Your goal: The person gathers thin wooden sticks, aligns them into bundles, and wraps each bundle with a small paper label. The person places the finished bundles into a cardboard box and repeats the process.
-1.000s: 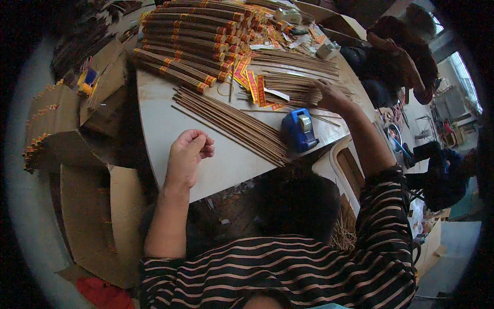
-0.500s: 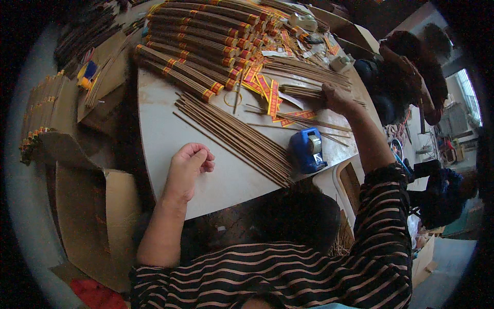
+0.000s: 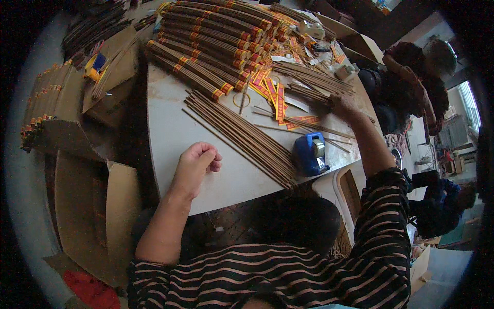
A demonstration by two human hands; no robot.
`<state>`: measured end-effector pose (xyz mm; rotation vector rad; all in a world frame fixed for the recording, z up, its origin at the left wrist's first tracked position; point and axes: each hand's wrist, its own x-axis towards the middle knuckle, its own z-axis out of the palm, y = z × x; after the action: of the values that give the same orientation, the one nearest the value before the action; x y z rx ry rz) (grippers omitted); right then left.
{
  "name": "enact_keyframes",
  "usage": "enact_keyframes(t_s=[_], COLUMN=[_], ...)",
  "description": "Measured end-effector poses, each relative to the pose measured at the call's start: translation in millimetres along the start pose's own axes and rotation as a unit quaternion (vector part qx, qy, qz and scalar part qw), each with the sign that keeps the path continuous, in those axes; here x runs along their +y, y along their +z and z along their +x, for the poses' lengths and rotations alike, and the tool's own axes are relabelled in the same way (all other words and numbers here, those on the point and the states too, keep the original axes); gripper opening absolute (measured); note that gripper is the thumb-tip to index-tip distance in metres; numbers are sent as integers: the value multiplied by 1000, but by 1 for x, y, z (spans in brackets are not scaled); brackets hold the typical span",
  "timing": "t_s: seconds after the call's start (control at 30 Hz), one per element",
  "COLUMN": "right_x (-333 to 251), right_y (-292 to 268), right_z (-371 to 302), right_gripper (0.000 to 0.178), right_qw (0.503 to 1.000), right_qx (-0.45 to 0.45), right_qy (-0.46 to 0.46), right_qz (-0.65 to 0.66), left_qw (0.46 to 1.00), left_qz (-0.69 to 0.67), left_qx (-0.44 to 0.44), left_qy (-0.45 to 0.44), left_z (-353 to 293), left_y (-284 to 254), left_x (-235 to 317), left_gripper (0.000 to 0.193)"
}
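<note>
My left hand (image 3: 198, 166) rests loosely curled above the white table, with nothing visible in its fingers. Across the middle of the table, beside it, lies a spread row of loose brown incense sticks (image 3: 239, 139). My right hand (image 3: 346, 108) reaches to the table's right side. Its fingers are closed around the right part of a small bunch of incense sticks (image 3: 309, 92), and they hide that part. Red and yellow paper labels (image 3: 279, 100) lie left of this hand, over a few stray sticks. A blue tape dispenser (image 3: 310, 154) stands between the loose row and my right forearm.
Banded incense bundles (image 3: 206, 46) are stacked at the far side of the white table (image 3: 170, 116). A yellow rubber band (image 3: 241, 100) lies near them. White tape dispensers (image 3: 312, 29) stand farther back. Cardboard boxes (image 3: 121, 206) line the left; a stool (image 3: 337, 188) is at the right.
The whole scene has shifted slightly right and down in the picture. Both hands keep about the same places over the table.
</note>
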<state>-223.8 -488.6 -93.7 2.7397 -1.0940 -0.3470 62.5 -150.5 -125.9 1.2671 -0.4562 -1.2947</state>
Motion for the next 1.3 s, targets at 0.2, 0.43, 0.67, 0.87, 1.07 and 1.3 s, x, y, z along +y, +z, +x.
enact_keyframes(t_s=[0.2, 0.43, 0.67, 0.87, 1.07, 1.3], right_x=[21, 39, 41, 17, -149, -302], right_y=[9, -19, -53, -104, -196, -197], right_z=[-9, -25, -37, -33, -84, -122], right_gripper=[19, 15, 19, 15, 19, 14], right_qw=[999, 985, 992, 981, 824, 737], right_qx=[52, 150, 85, 91, -71, -48], right_qy=[6, -62, 74, 35, -35, -173], right_qz=[-9, 52, -51, 170, 561, 652], left_qw=[1000, 1000, 999, 999, 972, 906], left_qz=[1, 15, -8, -6, 9, -7], left_qx=[-13, -17, -10, -17, -146, -161], left_qy=[11, 17, 30, 43, 184, 391], left_z=[1, -3, -7, -12, -36, -95], left_y=[-2, 1, -2, -8, 1, 30], left_x=[-1, 5, 3, 8, 37, 130], left_gripper=[10, 10, 9, 12, 44, 65])
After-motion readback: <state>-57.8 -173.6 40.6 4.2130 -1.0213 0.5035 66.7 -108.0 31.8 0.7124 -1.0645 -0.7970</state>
